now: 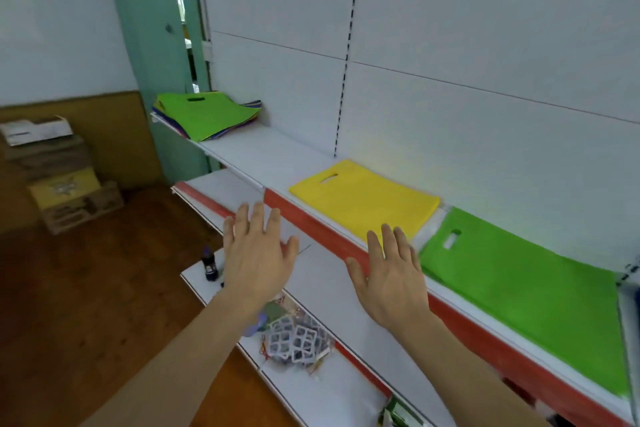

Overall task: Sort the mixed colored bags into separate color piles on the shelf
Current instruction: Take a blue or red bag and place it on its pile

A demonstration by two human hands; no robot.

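Observation:
A mixed stack of colored bags (207,114), green on top, lies at the far left end of the white shelf (263,159). A yellow bag (367,201) lies flat mid-shelf. A green bag (519,288) lies flat to its right. My left hand (256,253) hovers with straight fingers in front of the shelf edge, holding nothing. My right hand (391,274) is also spread and empty, its fingertips over the near corner of the yellow bag.
A red strip (311,222) runs along the shelf front. Lower shelves hold a small dark bottle (210,265) and a bag of white lattice pieces (294,340). Cardboard boxes (65,191) stack on the wooden floor at left, beside a green door frame (152,45).

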